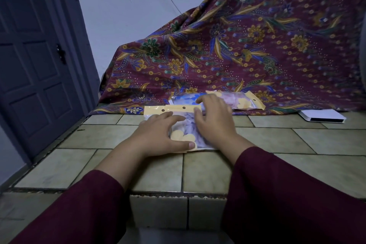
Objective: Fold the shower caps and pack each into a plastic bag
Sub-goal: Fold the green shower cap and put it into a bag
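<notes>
A clear plastic bag with a yellow header [184, 132] lies flat on the tiled surface and holds a folded purple shower cap with yellow flowers. My left hand [160, 134] presses flat on the bag's left side, thumb along its near edge. My right hand [213, 121] rests on the bag's right side, fingers spread toward the header. Just behind lie two more packed bags: one with a blue cap [184, 100] and one with a pink cap with yellow flowers [243, 101].
A maroon floral cloth [247, 45] drapes down behind the bags. A white flat box [322, 116] lies on the tiles at the right. A dark door [33, 65] stands at the left. The tiled ledge's front edge [178, 194] runs below my wrists.
</notes>
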